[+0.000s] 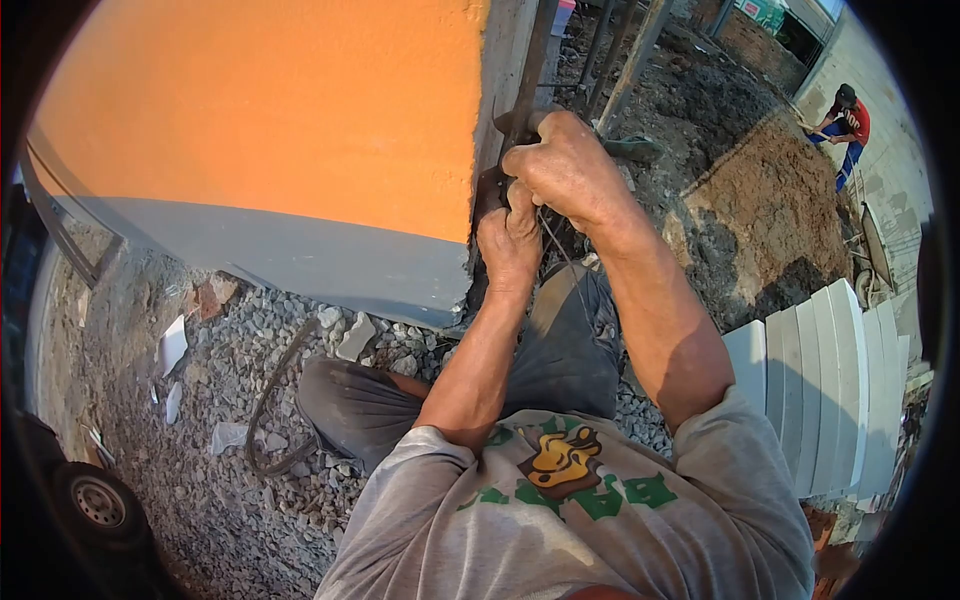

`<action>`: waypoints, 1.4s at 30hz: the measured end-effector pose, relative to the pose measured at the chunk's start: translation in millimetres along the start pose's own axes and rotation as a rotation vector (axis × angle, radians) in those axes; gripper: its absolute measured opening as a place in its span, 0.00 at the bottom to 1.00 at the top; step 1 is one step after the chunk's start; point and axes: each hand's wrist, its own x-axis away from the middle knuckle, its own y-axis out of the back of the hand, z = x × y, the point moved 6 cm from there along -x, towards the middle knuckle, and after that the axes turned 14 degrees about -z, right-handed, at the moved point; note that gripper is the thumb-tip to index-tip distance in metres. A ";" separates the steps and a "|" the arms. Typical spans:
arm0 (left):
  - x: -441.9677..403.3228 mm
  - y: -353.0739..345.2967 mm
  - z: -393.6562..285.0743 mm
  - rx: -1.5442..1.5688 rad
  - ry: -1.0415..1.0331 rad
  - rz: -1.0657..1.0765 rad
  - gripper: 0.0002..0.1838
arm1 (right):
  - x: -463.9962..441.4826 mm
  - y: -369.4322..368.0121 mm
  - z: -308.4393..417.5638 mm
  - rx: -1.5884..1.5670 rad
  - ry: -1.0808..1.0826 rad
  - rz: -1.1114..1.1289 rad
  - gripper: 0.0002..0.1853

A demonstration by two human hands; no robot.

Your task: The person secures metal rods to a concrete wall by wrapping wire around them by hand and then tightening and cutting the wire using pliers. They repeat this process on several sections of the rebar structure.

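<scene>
Left hand [510, 245] and right hand [568, 170] meet at the edge of an orange-and-grey wall [280, 120]

From the head camera I look down on both hands working close together at the wall's rough end. A dark upright bar [533, 65] runs beside that end, and the right hand sits against its lower part, above the left, with its fingers curled in. I cannot tell what, if anything, this grip encloses, as the knuckles and the back of the hand hide it. The left hand is raised just beneath, fingers bent upward and almost meeting the right; whether its grip pinches anything I cannot tell either. A thin wire [557, 249] hangs from beside the fingers and trails down in front of the dark trousers [560, 345].

Below me the knees are bent over grey gravel [400, 350], where a curved dark strip [252, 430] lies to the left. On the right I see a row of pale slabs [815, 390] standing on edge, close to the sleeve. Farther off, beyond a mound of brown soil [770, 200], another person [853, 125] in a red top and blue trousers bends beside a pale wall. A vehicle's wheel [98, 500] shows at the lower left.
</scene>
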 end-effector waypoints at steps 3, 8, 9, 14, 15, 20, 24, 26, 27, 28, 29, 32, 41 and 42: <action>0.2 -1.0 4.7 -0.077 0.069 0.099 0.37 | 2.1 1.6 -1.2 -0.124 -0.112 0.017 0.10; 1.2 -1.6 16.6 -0.104 -0.039 0.076 0.38 | 5.3 2.1 9.6 0.011 0.101 0.142 0.13; 0.7 -0.8 12.3 -0.105 -0.042 0.073 0.38 | 4.4 1.4 10.5 0.009 0.105 0.142 0.13; 0.4 -0.6 15.9 -0.176 0.118 0.134 0.40 | 2.3 6.3 10.2 0.008 -0.076 0.150 0.15; -0.4 0.2 16.1 -0.177 0.117 0.130 0.40 | 2.9 5.5 10.7 0.007 -0.072 0.153 0.15; 3.9 -1.1 12.6 0.010 0.068 0.105 0.44 | 42.6 31.5 23.0 0.118 0.508 -0.532 0.17; 4.7 1.1 11.7 0.009 0.357 0.193 0.36 | 65.8 45.4 35.6 -0.050 0.386 -0.296 0.18; 8.7 0.3 14.4 -0.006 0.340 0.199 0.36 | 62.8 27.5 37.3 0.102 0.340 -0.155 0.17; 5.7 -2.1 15.1 -0.016 0.318 0.194 0.35 | 59.9 13.2 36.3 0.248 0.305 -0.010 0.16; 5.3 -2.0 14.9 -0.026 0.293 0.184 0.35 | 55.5 6.8 39.3 0.336 0.334 -0.031 0.11; 3.0 -3.1 14.7 -0.037 0.268 0.173 0.35 | 49.7 1.9 42.1 0.330 0.337 -0.032 0.11; -2.5 -3.4 14.9 -0.071 0.193 0.162 0.33 | 36.7 -8.5 44.3 0.427 0.368 -0.051 0.11; -4.0 0.8 7.1 -0.140 -0.051 0.145 0.29 | 38.3 -12.2 28.4 0.274 0.406 -0.252 0.03; -1.3 6.6 5.9 -0.144 -0.075 0.136 0.28 | 40.1 -11.9 28.7 0.258 0.473 -0.260 0.03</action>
